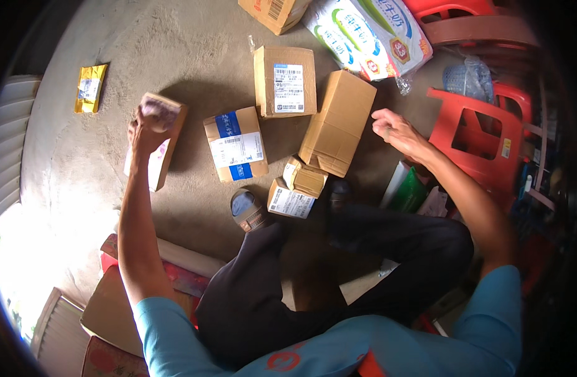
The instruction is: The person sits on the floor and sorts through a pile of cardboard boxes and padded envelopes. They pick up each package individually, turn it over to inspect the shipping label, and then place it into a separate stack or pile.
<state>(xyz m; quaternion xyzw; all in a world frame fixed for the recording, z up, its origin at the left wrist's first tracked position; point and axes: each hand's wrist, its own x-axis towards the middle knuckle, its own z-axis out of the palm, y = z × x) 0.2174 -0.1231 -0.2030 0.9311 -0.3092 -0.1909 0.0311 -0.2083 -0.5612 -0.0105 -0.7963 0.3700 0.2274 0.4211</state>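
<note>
Overhead, the left hand [144, 129] was clamped on the top end of a flat brown cardboard parcel [157, 141], its grip pinching a pale crumpled wad against the upper edge; the parcel stood tilted on the grey concrete floor [81, 169]. The right hand [392, 129] hung loosely curled and holding nothing, just beside a plain brown cardboard box [337, 122]. Between the hands lay a brown box with a blue tape band and white label [235, 144], with a labelled square brown box [284, 81] behind it. Two small cartons [298, 188] sat by the sandalled foot [247, 210]. A yellow packet [90, 88] lay well apart; a red plastic stool [477, 138] crowded the right side
</note>
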